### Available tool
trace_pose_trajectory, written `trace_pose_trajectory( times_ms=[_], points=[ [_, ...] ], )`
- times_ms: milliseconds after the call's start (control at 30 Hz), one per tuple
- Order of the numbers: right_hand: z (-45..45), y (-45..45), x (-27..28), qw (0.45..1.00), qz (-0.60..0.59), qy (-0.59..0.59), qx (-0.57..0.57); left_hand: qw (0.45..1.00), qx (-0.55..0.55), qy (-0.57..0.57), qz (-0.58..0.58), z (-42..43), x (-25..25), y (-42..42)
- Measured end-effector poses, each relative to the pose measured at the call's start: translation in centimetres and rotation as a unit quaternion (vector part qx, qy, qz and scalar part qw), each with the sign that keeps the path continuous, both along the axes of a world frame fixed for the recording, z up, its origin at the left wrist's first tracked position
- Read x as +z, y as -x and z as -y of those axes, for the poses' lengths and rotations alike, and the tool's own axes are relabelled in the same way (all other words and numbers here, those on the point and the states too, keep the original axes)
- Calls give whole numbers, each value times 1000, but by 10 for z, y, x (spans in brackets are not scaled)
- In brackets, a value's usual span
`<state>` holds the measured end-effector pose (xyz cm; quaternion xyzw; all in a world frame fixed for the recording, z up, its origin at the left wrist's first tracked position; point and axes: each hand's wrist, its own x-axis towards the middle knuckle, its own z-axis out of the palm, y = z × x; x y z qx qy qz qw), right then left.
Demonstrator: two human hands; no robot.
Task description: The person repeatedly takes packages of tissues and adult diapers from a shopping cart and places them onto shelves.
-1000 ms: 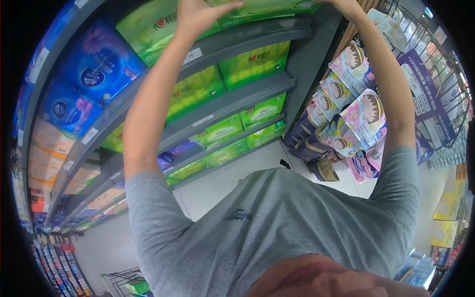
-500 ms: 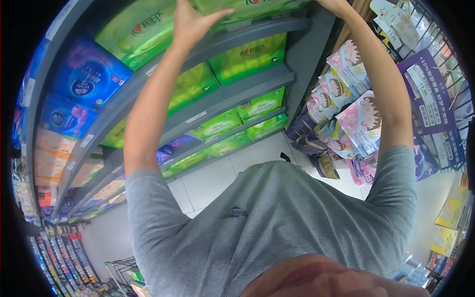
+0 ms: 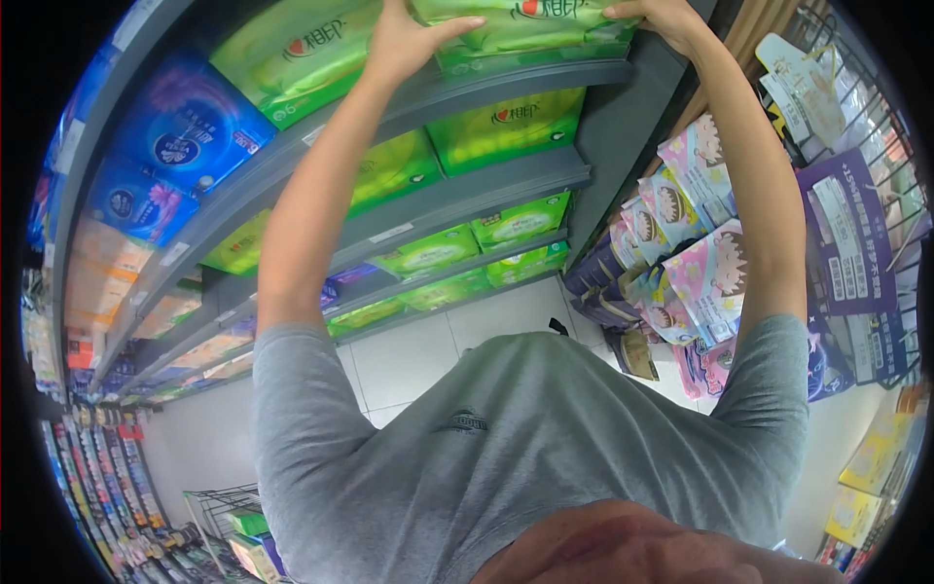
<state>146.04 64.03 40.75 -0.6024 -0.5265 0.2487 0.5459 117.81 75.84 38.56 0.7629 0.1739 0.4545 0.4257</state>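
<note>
Both arms reach up to the top visible shelf at the upper edge of the view. A green tissue pack lies between my left hand and my right hand. My left hand is at the pack's left end, its thumb stretched across the front and its other fingers cut off by the frame edge. At the right end, my right hand grips the pack with its thumb on the front. Another green pack sits to the left of my left hand. Blue tissue packs are farther left.
Lower shelves hold more green packs. At the right, pink pouches hang beside a purple sign and a wire rack. A wire basket stands at the lower left. Pale floor tiles show below the shelves.
The green pack between my hands shows lower in view, with more of its front visible. More of my right hand has come into view. The shelves and hanging pouches have shifted slightly with the camera.
</note>
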Motion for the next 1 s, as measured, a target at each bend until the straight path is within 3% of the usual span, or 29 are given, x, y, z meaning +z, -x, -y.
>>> trace_pose_trajectory(
  times_ms=[67,167,233,267,400,533,600,733,800,833,867,933,1000],
  points=[
    [-8,1,-3,998,-22,38,-36,998,36,-47,-11,-12,-5,-4],
    [-25,-16,-24,1000,-16,6,-16,954,259,-151,-25,-15,-28,-16],
    [-31,-18,-37,998,32,-45,7,959,230,-167,0,-11,-41,-16],
    [-27,-11,-37,999,1,-52,9,955,227,-191,-7,-5,-41,-13],
    [-28,-3,-37,999,8,-48,-20,979,149,-128,-52,-10,-29,-10],
    [-29,-8,-41,998,9,-47,-42,968,198,-142,-55,-12,-33,-12],
    [-34,-11,-48,998,19,-42,-45,982,122,-139,26,-12,-33,-10],
    [-33,7,-60,982,30,-125,-137,988,84,-127,23,0,-38,0],
    [-34,26,-63,884,213,-318,-268,975,130,-163,80,26,-41,4],
    [-20,54,-57,781,370,-311,-397,959,173,-216,64,22,-56,4],
    [-9,88,-48,753,392,-378,-370,938,215,-267,48,20,-64,3],
    [-1,122,-54,729,426,-465,-265,946,146,-271,105,54,-69,20],
    [10,171,-78,768,381,-473,-202,945,89,-302,87,76,-94,38]
  ],
)
